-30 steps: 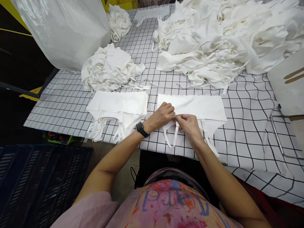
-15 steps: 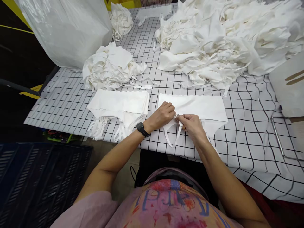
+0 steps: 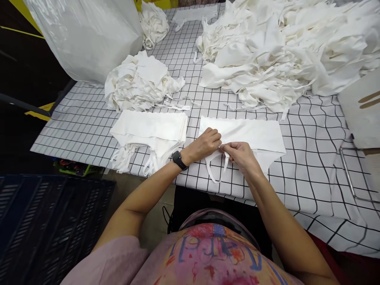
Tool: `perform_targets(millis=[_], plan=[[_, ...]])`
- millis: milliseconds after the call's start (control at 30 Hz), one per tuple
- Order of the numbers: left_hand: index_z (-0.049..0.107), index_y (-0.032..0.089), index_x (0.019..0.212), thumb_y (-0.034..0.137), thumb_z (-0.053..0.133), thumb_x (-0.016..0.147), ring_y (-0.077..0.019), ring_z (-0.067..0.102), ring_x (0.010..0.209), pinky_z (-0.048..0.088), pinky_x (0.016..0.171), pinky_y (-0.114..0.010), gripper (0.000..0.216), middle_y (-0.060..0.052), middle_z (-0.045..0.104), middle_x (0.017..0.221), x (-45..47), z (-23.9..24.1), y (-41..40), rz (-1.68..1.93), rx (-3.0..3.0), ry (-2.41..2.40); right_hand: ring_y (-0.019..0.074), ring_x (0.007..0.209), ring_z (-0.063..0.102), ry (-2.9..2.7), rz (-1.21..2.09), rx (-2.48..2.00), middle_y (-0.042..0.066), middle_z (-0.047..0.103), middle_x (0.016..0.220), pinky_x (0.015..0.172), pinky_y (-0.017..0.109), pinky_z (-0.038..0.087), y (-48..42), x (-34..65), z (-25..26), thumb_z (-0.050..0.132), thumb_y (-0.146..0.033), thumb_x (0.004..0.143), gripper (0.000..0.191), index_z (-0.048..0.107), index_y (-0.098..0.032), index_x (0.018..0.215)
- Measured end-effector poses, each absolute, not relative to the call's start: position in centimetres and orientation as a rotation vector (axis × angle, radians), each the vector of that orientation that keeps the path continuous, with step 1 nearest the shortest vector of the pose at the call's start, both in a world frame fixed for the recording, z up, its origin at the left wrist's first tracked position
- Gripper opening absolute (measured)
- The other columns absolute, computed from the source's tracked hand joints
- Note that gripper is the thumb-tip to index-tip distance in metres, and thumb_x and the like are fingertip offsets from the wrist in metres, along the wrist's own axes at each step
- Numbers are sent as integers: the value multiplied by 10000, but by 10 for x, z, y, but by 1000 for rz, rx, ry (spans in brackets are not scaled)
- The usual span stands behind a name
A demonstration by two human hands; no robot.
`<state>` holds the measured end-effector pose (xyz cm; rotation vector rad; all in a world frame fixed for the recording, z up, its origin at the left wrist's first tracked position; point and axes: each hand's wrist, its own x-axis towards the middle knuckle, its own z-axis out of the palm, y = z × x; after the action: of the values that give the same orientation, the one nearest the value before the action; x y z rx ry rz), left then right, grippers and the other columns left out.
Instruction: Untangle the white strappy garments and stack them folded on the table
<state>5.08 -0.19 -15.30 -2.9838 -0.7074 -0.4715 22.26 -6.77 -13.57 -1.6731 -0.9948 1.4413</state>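
Observation:
A white strappy bra top (image 3: 252, 132) lies flat on the table in front of me, its thin shoulder strap (image 3: 209, 169) looping down toward the table edge. My right hand (image 3: 239, 154) pinches this strap near its top end, by a small fastening. Close against it, my left hand (image 3: 208, 143) is closed at the same spot on the garment; its fingertips are partly hidden. To the left lies a neat stack of similar white bra tops (image 3: 151, 124), straps hanging toward the front edge.
A large heap of white garments (image 3: 267, 59) covers the back right. A smaller pile (image 3: 139, 81) sits behind the stack, beside a big white plastic bag (image 3: 89, 39). At right stand a white box (image 3: 360, 107) and a metal wire frame (image 3: 347, 174). Dark blue crates (image 3: 53, 221) are at lower left.
Both hands stay together at the strap end, with only slight finger movement. The view has shifted a little; the garments lie as before.

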Motion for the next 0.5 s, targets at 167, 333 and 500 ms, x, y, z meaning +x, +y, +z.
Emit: perform_targets(millis=[167, 333, 500], plan=[[610, 154, 748, 42, 424, 1025, -186, 513, 838, 437, 794, -342, 352, -63, 646, 839, 52, -153, -2, -464, -2920, -654, 78, 532, 391, -1000, 1458, -1690, -7, 552, 609, 497, 239, 321, -66, 224, -134, 713, -375, 749, 243, 689, -152, 655], [595, 166, 737, 29, 386, 1031, -180, 508, 840, 448, 817, -337, 386, -56, 637, 826, 52, -149, -2, -433, -2947, -623, 81, 518, 385, -1036, 1476, -1697, -10, 548, 581, 485, 249, 309, -63, 227, -138, 725, -382, 726, 243, 687, -156, 644], [580, 169, 708, 10, 366, 1024, -178, 502, 822, 470, 836, -330, 413, -54, 625, 801, 53, -144, -2, -413, -2975, -589, 87, 507, 402, -1100, 1430, -1724, -16, 531, 542, 488, 250, 316, -62, 229, -138, 715, -344, 711, 208, 679, -157, 627]])
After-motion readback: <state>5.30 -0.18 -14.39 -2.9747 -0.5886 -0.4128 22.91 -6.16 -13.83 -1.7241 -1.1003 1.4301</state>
